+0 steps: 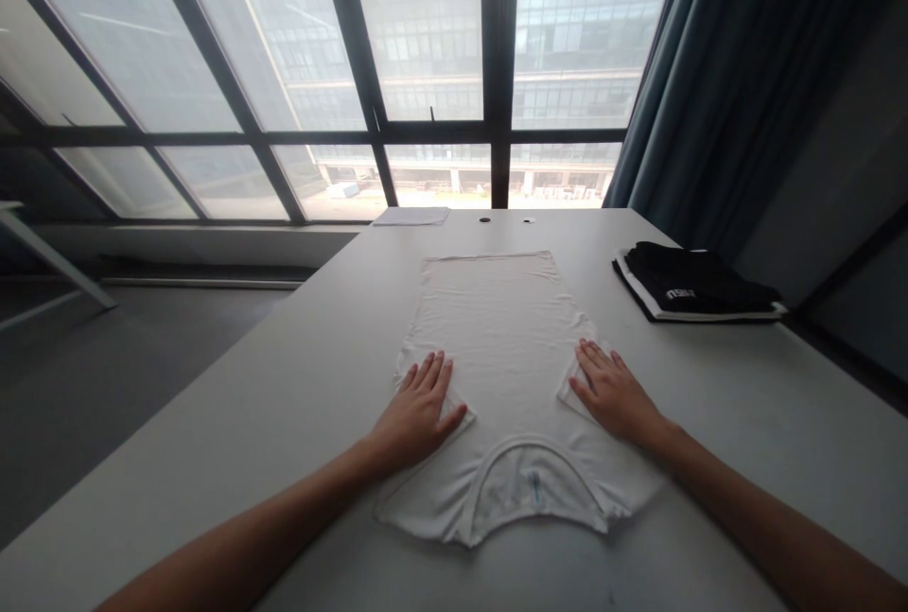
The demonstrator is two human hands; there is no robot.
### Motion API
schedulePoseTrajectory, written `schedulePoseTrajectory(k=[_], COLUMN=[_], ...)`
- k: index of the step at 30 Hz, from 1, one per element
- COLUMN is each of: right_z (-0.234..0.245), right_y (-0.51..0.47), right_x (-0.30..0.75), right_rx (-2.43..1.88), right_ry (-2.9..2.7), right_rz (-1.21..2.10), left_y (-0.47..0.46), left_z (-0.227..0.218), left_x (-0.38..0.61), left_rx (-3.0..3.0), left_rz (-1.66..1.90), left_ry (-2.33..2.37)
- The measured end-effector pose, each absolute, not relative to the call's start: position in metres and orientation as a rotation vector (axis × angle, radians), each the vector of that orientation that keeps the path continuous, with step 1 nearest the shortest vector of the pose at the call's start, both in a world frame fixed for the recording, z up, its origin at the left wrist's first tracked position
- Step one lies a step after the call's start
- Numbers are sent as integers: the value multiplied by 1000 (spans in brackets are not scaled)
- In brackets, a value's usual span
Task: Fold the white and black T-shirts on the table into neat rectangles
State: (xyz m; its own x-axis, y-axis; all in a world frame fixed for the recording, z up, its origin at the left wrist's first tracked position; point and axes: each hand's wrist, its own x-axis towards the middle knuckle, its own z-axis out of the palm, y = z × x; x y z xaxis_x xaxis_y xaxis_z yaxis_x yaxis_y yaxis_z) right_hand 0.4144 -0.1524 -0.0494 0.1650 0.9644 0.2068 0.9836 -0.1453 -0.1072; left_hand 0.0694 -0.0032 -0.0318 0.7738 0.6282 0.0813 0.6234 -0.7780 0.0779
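Note:
A white T-shirt (503,338) lies spread on the white table, its neckline towards me and its hem at the far end. Both sleeves are folded inward over the body. My left hand (420,409) rests flat on the left sleeve, fingers stretched out and slightly apart. On the other side, my right hand (611,390) lies flat over the right sleeve with its fingers extended. A small blue print shows inside the collar. The hands cover part of each folded sleeve.
A stack of folded dark and white clothes (702,286) sits at the table's right edge. White sheets (411,217) lie at the far left corner of the table (284,404). Beyond are large windows (426,44) and a blue curtain (724,92).

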Motion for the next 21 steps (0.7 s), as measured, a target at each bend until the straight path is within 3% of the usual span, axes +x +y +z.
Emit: schedulePoseTrajectory(k=[21], right_z=[-45], right_y=[-154], right_x=[412], right_rx=[-2241], right_ry=[-1897], right_rz=[-98], left_y=[-4], left_z=[-29], left_x=[70], left_rx=[2914], left_rz=[135], left_ry=[1035])
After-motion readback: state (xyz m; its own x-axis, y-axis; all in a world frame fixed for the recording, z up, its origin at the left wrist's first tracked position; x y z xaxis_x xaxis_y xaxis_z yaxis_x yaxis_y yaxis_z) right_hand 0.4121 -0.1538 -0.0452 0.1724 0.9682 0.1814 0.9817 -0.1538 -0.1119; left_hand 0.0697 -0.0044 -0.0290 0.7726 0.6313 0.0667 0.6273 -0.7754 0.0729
